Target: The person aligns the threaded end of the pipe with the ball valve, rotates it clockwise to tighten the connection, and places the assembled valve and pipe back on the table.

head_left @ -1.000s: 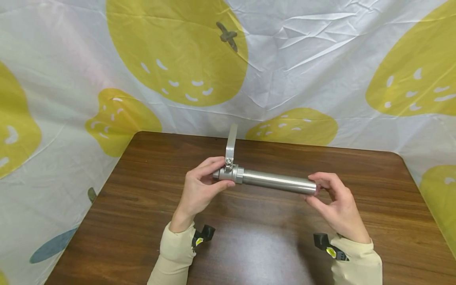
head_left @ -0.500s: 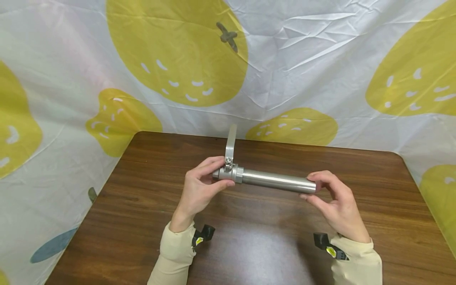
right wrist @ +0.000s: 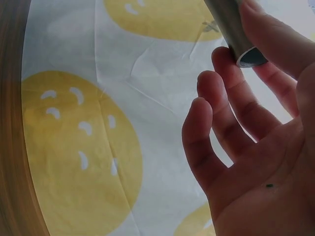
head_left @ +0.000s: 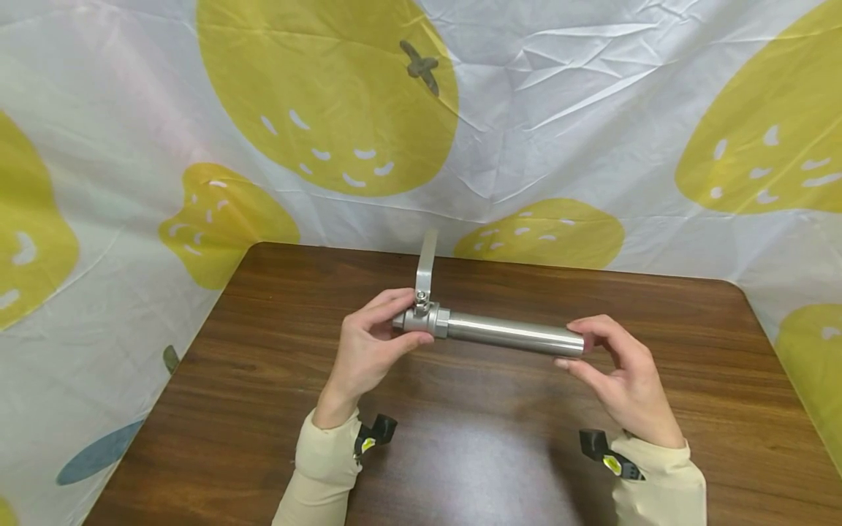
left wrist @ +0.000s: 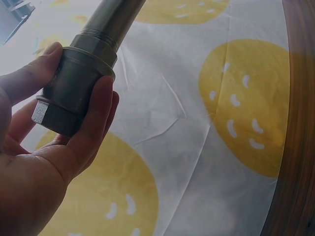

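Two hands hold a metal valve and pipe level above the table.

The left hand's fingers [head_left: 388, 303] curl round the valve [head_left: 421, 320] at the centre of the frame, thumb below, gripping its body; its flat handle [head_left: 427, 267] stands upright. The right hand's fingers [head_left: 592, 325] are half-closed, pinching the far end of the pipe [head_left: 513, 334] right of centre between thumb and fingertips. To turn the pipe well, I judge the left hand [head_left: 365, 351] should brace the valve firmly while the right hand [head_left: 621, 380] rolls the tube on its axis. Since the earlier frames the pipe's right end has risen slightly and the right thumb has shifted; the left hand is unmoved. Below lies the brown table [head_left: 460, 453], a lemon-print cloth [head_left: 526, 109] behind.
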Motion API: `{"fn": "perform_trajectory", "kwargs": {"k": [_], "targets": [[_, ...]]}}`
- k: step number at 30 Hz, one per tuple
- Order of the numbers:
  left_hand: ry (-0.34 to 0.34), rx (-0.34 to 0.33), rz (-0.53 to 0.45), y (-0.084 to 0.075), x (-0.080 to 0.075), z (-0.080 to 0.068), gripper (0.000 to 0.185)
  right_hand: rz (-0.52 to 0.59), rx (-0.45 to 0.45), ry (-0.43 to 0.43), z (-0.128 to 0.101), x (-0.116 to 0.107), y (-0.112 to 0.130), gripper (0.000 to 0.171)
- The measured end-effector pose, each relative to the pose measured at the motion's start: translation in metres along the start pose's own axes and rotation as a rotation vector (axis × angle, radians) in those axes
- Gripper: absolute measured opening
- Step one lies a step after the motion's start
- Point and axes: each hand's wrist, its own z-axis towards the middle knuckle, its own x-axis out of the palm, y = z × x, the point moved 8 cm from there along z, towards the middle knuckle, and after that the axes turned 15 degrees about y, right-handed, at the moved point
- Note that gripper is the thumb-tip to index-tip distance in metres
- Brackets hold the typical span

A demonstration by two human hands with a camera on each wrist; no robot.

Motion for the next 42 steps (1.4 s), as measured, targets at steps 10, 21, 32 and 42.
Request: {"fn": "perform_trajectory", "kwargs": {"k": [10, 21, 32, 42], "targets": [[0.0, -0.01, 0.007, -0.0012, 0.0002, -0.0005, 0.057, -0.026, 0.034, 0.013, -0.0017, 0.0006, -0.0009, 0.057], [0.003, -0.001, 0.008, -0.0012, 0.0011, 0.0, 0.058, -0.062, 0.15, 0.048, -0.0041, 0.0003, -0.0064, 0.051], [0.001, -0.002, 0.006, -0.001, 0.0011, 0.0001, 0.057, -0.066, 0.145, 0.059, -0.004, -0.0001, -0.0073, 0.044], [-0.001, -0.002, 0.006, -0.0008, 0.0016, 0.0009, 0.057, -0.074, 0.166, 0.052, -0.0039, -0.0005, -0.0068, 0.042]]}}
